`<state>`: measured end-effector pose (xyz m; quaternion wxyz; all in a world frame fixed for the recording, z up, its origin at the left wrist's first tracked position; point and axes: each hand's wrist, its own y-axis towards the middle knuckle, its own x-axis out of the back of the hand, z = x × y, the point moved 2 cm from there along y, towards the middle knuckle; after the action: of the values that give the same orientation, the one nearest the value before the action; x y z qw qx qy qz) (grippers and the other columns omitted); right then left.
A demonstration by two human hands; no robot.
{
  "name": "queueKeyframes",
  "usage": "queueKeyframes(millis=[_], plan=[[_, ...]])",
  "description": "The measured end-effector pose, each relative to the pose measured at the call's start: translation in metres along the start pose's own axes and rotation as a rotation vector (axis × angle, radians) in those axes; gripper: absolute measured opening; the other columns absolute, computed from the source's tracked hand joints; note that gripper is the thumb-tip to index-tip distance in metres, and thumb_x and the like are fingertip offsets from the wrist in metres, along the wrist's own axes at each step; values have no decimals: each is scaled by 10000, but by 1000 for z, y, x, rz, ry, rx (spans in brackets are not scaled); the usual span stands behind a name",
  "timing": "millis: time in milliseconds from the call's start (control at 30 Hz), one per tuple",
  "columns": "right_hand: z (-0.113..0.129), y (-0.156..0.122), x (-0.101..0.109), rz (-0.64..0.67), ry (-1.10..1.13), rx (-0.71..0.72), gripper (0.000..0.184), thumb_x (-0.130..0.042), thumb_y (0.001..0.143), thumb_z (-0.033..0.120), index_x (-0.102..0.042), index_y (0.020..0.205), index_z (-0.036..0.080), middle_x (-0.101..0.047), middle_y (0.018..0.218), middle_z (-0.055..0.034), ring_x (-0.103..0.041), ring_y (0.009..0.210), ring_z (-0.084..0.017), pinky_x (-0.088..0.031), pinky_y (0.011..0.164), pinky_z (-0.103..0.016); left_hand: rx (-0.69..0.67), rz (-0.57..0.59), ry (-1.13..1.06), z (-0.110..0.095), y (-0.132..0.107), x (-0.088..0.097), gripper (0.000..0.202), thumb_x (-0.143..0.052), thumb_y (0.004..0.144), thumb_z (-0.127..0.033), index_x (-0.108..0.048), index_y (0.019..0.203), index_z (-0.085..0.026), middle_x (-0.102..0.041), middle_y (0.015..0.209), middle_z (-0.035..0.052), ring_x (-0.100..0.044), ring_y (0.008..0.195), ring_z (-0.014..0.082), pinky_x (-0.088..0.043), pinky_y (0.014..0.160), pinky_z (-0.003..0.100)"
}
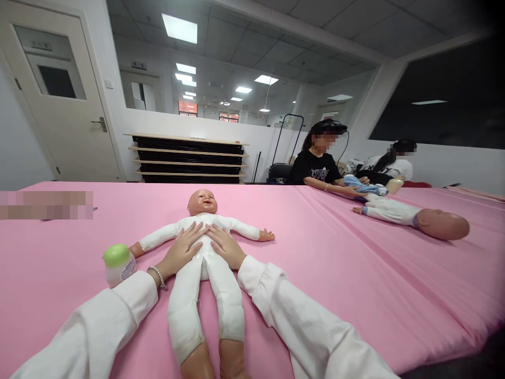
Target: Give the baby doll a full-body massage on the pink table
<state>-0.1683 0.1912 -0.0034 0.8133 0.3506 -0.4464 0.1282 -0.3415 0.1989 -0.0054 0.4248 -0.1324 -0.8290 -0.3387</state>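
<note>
A baby doll [202, 259] with a white cloth body lies on its back, head away from me and legs toward me. Its arms are spread to both sides. My left hand [183, 249] lies flat on the left of the doll's belly, and my right hand [225, 245] lies flat on the right side. The fingertips of both hands come close together at the middle of the chest. Neither hand grips anything. Beside my left wrist stands a clear jar with a green lid [117, 263], close to the doll's hand.
The pink-covered table [315, 284] spreads out under the doll. On the right lies another baby doll [398, 211], with a person [319, 163] in black handling blue cloth at its legs. Another person [390, 163] sits behind. A slatted rack [189, 158] stands against the far wall.
</note>
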Motion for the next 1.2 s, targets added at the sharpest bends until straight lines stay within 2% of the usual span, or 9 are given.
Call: queueKeyframes(millis=[100,200,333,500,667,800,900,1033,1200], plan=[[-4,-1,-2,-97,-17,-171,462,-355,896,289,-360,1338,155,-262,1402,-59,-229,1303,-211,-213,1062,-487,183,-75,-8,9,1,-1,472,-308,890,-427,-372,1318,-238,-289,1415,39,-198,1326,237,-210,1042,538],[-5,-7,-3,-255,-22,-251,455,-383,875,294,-436,1284,103,-352,1355,-102,-315,1261,-222,-273,1050,-439,204,-199,22,10,-4,1,442,-330,883,-380,-482,1240,-167,-433,1330,70,-352,1262,217,-310,1032,447],[-1,-13,1,-400,7,-83,356,-331,894,279,-608,1060,130,-590,1093,-97,-506,1078,-189,-380,973,-367,71,-367,106,0,-14,6,347,-362,862,-277,-615,1064,-154,-616,1120,69,-553,1071,201,-427,949,393],[1,-13,5,-171,179,141,389,-332,922,376,-505,1214,186,-488,1252,-64,-417,1191,-158,-329,1018,-352,-210,-246,32,-11,-18,9,351,-351,880,-245,-561,1155,-188,-566,1199,41,-486,1156,165,-404,986,361],[-5,-8,3,-19,104,50,441,-300,932,394,-337,1347,246,-319,1381,-41,-193,1316,-201,-115,1066,-511,-125,-14,-44,-2,-7,4,435,-299,908,-330,-351,1332,-247,-324,1399,26,-257,1309,175,-236,1078,433],[-8,-5,-1,-71,20,-120,419,-323,927,346,-358,1335,255,-289,1394,-36,-185,1318,-221,-125,1044,-550,103,-62,-44,11,-2,-1,484,-315,892,-415,-348,1334,-221,-281,1418,45,-198,1326,220,-226,1059,493],[-5,-8,-1,-219,12,-162,374,-360,914,323,-484,1244,201,-423,1312,-63,-337,1250,-214,-222,1047,-484,156,-171,-4,12,-6,0,468,-328,887,-402,-441,1275,-164,-392,1360,69,-323,1278,205,-289,1051,433],[4,-14,3,-367,61,-23,331,-348,926,318,-628,1025,172,-609,1070,-66,-535,1040,-168,-385,961,-353,61,-288,95,1,-15,6,397,-319,892,-328,-575,1131,-141,-576,1183,77,-508,1130,188,-390,987,376],[10,-10,3,-156,131,179,396,-270,951,355,-541,1179,179,-520,1218,-57,-415,1194,-152,-329,1021,-363,-161,-208,72,-11,-14,9,376,-313,901,-300,-549,1168,-179,-549,1222,49,-465,1176,159,-376,1002,350]])
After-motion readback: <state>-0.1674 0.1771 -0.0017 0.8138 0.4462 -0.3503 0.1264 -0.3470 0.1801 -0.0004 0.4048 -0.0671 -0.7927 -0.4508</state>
